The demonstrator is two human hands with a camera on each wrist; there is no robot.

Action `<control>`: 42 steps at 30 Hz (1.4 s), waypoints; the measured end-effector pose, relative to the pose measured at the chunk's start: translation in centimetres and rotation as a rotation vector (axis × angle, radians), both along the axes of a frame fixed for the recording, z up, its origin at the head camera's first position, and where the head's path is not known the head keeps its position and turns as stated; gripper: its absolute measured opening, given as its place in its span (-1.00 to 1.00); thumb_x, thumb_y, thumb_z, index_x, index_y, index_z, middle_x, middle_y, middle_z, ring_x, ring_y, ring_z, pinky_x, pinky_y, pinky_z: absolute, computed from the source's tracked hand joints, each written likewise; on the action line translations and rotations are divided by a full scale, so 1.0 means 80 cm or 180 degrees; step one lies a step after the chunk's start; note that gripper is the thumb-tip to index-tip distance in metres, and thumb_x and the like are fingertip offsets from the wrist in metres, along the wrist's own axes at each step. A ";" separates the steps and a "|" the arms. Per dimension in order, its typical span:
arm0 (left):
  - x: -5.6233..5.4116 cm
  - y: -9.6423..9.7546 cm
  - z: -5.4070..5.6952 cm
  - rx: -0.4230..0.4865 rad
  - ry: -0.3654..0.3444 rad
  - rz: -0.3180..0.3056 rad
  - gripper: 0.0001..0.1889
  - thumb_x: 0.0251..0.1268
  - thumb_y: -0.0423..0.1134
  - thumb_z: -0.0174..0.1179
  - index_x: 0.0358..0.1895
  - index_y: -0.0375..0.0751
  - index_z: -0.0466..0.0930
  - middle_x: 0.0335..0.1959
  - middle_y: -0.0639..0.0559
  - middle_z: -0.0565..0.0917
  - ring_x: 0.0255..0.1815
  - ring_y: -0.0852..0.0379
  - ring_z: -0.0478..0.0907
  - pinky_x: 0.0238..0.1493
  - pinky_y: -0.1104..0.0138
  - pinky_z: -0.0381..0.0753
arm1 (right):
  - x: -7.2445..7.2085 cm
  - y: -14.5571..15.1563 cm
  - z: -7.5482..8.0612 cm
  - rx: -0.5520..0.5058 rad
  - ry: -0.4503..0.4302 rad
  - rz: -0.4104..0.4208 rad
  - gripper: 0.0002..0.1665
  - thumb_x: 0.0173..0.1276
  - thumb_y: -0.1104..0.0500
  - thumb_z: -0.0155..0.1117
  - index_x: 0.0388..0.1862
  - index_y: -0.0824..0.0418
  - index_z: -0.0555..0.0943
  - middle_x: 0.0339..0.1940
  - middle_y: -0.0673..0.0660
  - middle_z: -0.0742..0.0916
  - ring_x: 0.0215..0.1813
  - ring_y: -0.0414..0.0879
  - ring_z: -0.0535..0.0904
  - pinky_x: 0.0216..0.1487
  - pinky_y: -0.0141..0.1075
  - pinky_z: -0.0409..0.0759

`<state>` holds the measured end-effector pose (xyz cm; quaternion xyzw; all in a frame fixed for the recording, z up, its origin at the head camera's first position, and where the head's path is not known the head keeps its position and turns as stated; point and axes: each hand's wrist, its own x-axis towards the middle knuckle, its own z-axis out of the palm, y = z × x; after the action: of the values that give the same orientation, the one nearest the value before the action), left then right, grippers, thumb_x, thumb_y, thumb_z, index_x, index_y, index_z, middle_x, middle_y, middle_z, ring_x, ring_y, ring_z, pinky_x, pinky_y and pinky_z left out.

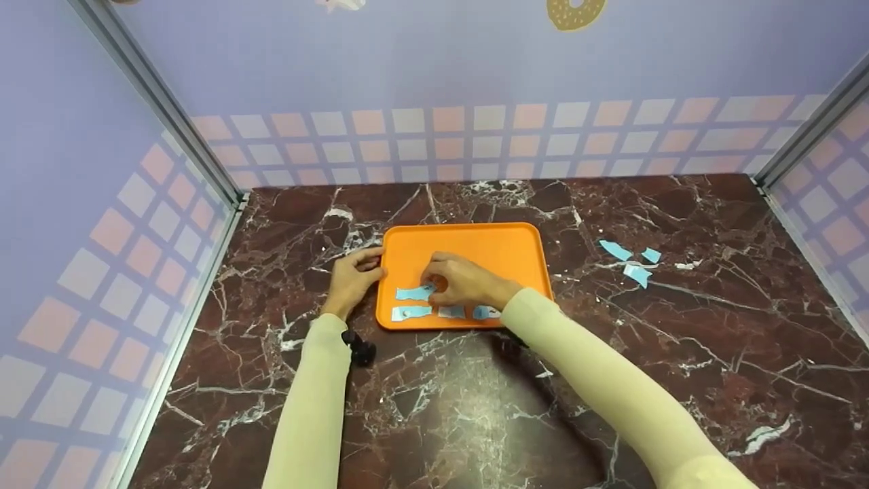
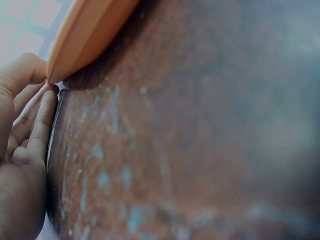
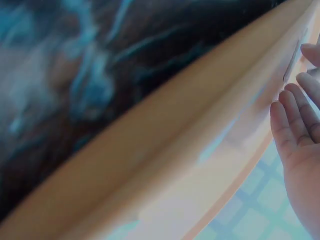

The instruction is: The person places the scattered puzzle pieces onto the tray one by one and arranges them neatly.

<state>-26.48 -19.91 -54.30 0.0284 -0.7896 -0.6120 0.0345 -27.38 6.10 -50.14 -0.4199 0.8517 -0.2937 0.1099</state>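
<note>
An orange tray [image 1: 468, 255] lies on the table. At its left rim my left hand [image 1: 351, 278] holds the edge; in the left wrist view the rim [image 2: 75, 55] meets the fingertips. Over the tray's lower middle, my right hand [image 1: 468, 280] pinches the right end of a torn light-blue paper piece [image 1: 411, 293], its fingers partly hiding it. Below, along the near rim, lie a blue and white paper piece [image 1: 411, 312], a smaller piece [image 1: 451, 311] and a piece with a dark mark [image 1: 484, 312]. In the right wrist view, the right hand's fingers [image 3: 295, 120] reach over the tray.
Right of the tray on the dark marble table [image 1: 679, 380] lie three more torn blue pieces: a long one [image 1: 615, 249], a small one [image 1: 651, 255] and a blue and white one [image 1: 637, 274]. Lilac walls with pink and white squares [image 1: 448, 144] stand behind and at both sides.
</note>
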 end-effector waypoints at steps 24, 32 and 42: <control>0.002 0.000 0.001 0.0044 0.0010 -0.0033 -0.55 0.23 -0.56 0.35 0.23 -0.41 0.72 0.19 -0.29 0.71 0.17 -0.15 0.64 0.15 0.37 0.62 | -0.005 0.106 0.016 -0.0379 0.0193 -0.0272 -0.55 0.39 0.23 0.53 0.20 0.39 0.73 0.15 0.25 0.78 0.19 0.18 0.69 0.28 0.02 0.64; 0.003 -0.001 0.001 0.0017 -0.0030 0.0002 -0.54 0.22 -0.56 0.36 0.23 -0.37 0.73 0.20 -0.24 0.71 0.16 -0.11 0.65 0.17 0.33 0.63 | -0.005 0.145 0.020 -0.0462 0.0261 -0.0523 -0.58 0.39 0.26 0.53 0.18 0.38 0.74 0.12 0.24 0.79 0.16 0.18 0.71 0.24 0.05 0.66; 0.001 -0.001 0.002 0.0003 -0.0002 0.0009 -0.55 0.22 -0.55 0.37 0.22 -0.39 0.73 0.17 -0.26 0.72 0.17 -0.14 0.65 0.22 0.26 0.63 | -0.012 0.192 0.020 -0.0587 0.0497 -0.0895 -0.59 0.30 0.33 0.58 0.12 0.38 0.76 0.04 0.28 0.81 -0.03 0.24 0.72 0.03 0.11 0.70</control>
<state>-26.38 -20.00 -54.16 0.0297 -0.7893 -0.6123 0.0350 -28.31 21.46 -48.50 -0.3266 0.8774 -0.3495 -0.0376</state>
